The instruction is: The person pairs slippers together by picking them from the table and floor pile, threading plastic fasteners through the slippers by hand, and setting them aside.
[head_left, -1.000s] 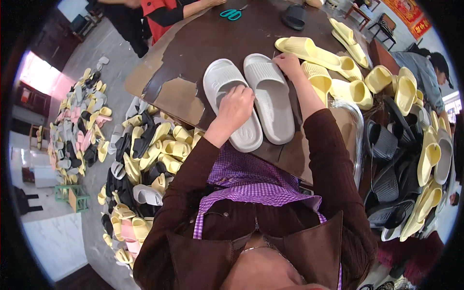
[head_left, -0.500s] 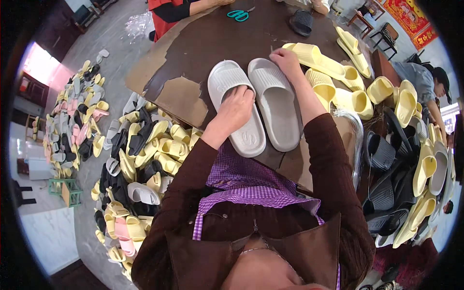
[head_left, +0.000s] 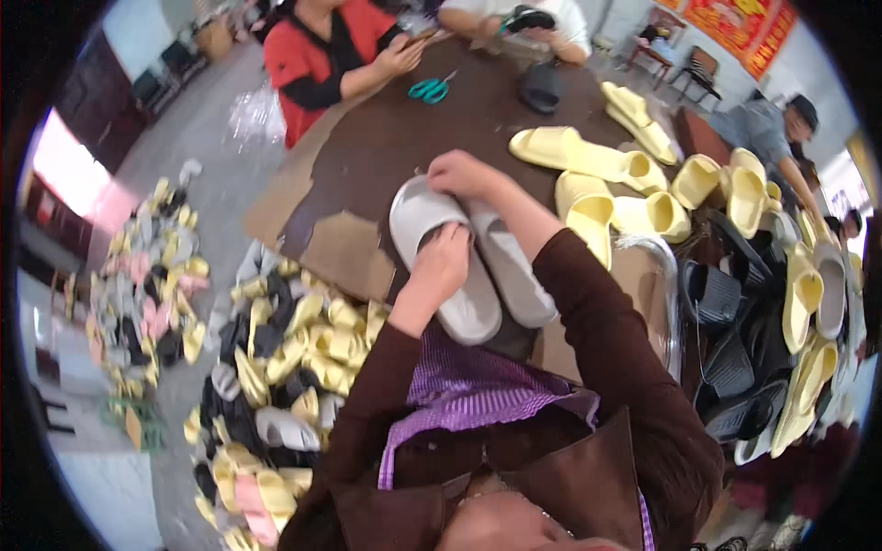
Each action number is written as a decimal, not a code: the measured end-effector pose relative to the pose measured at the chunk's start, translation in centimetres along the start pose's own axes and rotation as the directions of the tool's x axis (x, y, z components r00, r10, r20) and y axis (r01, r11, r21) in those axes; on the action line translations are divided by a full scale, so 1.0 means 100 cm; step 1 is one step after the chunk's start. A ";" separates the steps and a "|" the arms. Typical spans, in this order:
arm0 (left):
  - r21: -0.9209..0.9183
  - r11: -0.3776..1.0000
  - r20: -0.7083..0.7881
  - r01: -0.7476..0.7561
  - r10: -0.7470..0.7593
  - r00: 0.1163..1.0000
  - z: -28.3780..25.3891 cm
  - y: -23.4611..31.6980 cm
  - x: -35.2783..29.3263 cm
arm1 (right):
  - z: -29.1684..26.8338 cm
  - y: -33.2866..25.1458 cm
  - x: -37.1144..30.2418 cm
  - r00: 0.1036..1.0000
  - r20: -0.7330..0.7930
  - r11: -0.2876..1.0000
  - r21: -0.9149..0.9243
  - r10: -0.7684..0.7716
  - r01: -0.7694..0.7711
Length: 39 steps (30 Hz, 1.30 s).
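Two light grey slippers lie side by side on the dark tabletop (head_left: 367, 184) in front of me, toes pointing away. My left hand (head_left: 441, 268) has its fingers curled into the foot opening of the left grey slipper (head_left: 471, 310), under its strap. Closed fingers of my right hand (head_left: 465, 174) touch the toe edge of that same slipper; whatever they pinch, if anything, is too small to make out. My right hand and forearm cover part of the right grey slipper (head_left: 522, 280), which rests against the left one.
Yellow slippers (head_left: 585, 207) lie on the table at right, beside piled black slippers (head_left: 712, 294). Teal-handled scissors (head_left: 430, 90) and a black slipper (head_left: 540, 87) are farther back. Two people sit across the table; another bends at far right. Mixed slippers (head_left: 147, 285) heap on the floor at left.
My right hand has moved left, from the right grey slipper's toe to the left one's. My left hand stays in the left slipper. The view has tilted up, showing more of the people opposite.
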<state>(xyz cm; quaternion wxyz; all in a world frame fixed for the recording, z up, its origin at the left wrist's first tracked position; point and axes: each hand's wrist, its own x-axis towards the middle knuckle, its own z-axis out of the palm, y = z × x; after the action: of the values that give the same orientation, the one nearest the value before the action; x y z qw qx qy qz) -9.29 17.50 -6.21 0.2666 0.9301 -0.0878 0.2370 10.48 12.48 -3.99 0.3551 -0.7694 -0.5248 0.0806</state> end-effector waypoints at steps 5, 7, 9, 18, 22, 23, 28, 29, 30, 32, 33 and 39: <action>-0.021 0.998 -0.032 -0.057 0.056 0.998 -0.001 -0.009 -0.007 | 0.007 -0.020 -0.004 0.990 -0.066 0.987 0.114 0.123 -0.115; -0.071 0.994 -0.042 -0.079 0.076 0.996 -0.005 -0.008 -0.004 | 0.003 -0.023 -0.008 0.903 -0.109 0.883 0.285 0.416 -0.373; -0.162 0.985 -0.063 -0.064 0.054 0.997 -0.011 -0.006 -0.003 | -0.004 -0.022 -0.017 0.827 -0.117 0.796 0.375 0.550 -0.476; -0.324 0.946 -0.083 -0.025 -0.002 0.997 -0.032 -0.015 -0.010 | -0.015 -0.021 -0.097 0.679 -0.272 0.463 0.879 0.681 -0.112; -0.330 0.932 0.086 0.150 -0.129 0.988 -0.052 -0.005 0.006 | -0.019 -0.026 -0.122 0.662 -0.359 0.544 0.834 0.658 -0.088; -0.407 0.896 0.084 0.180 -0.159 0.984 -0.054 0.004 0.015 | -0.023 -0.029 -0.129 0.657 -0.444 0.630 0.774 0.609 -0.060; -0.563 0.791 0.048 0.242 -0.260 0.964 -0.044 0.044 0.058 | -0.018 -0.048 -0.140 0.638 -0.574 0.770 0.636 0.513 -0.048; -0.584 0.785 0.040 0.208 -0.228 0.973 -0.035 0.045 0.068 | -0.017 -0.049 -0.142 0.637 -0.570 0.766 0.641 0.518 -0.050; -0.581 0.786 0.044 0.212 -0.230 0.972 -0.026 0.042 0.076 | -0.015 -0.051 -0.145 0.640 -0.583 0.782 0.622 0.501 -0.046; -0.555 0.789 0.122 0.263 -0.236 0.964 -0.006 0.036 0.090 | -0.014 -0.053 -0.150 0.639 -0.614 0.816 0.578 0.462 -0.035; -0.541 0.791 0.160 0.284 -0.235 0.959 0.003 0.032 0.094 | -0.013 -0.055 -0.151 0.635 -0.619 0.816 0.578 0.463 -0.031; -0.398 0.826 0.413 0.400 -0.228 0.882 0.028 0.028 0.106 | -0.011 -0.050 -0.161 0.574 -0.652 0.778 0.627 0.495 0.043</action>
<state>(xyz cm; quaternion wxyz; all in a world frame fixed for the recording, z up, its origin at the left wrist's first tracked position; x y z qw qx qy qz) 0.24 13.20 -1.85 0.5008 0.8649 -0.0318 -0.0079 0.24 -0.96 -4.08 0.7507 -0.6397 -0.1518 -0.0641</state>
